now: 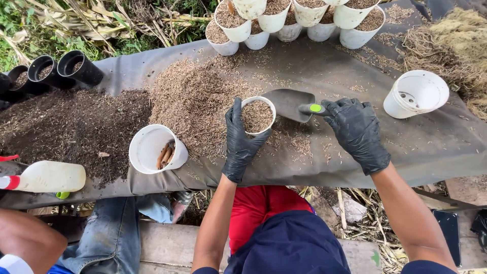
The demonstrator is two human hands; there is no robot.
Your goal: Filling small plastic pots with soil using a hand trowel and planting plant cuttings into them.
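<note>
Nearby, filled white pots [284,18] crowd behind the husk heap [195,99].

Your left hand [239,139], in a black glove, wraps around a small white pot [257,115] filled to the brim with brown husk. Your right hand [356,129], gloved too, grips the green-marked handle of a grey trowel [290,103], whose blade lies just beside the pot's rim on the grey sheet [431,147] covering the worktop. A husk heap [195,99] spreads behind the pot. To the left lies a tipped white pot [152,148] holding what may be brown sticks. Filled white pots [294,18] stand stacked at the far edge.
</note>
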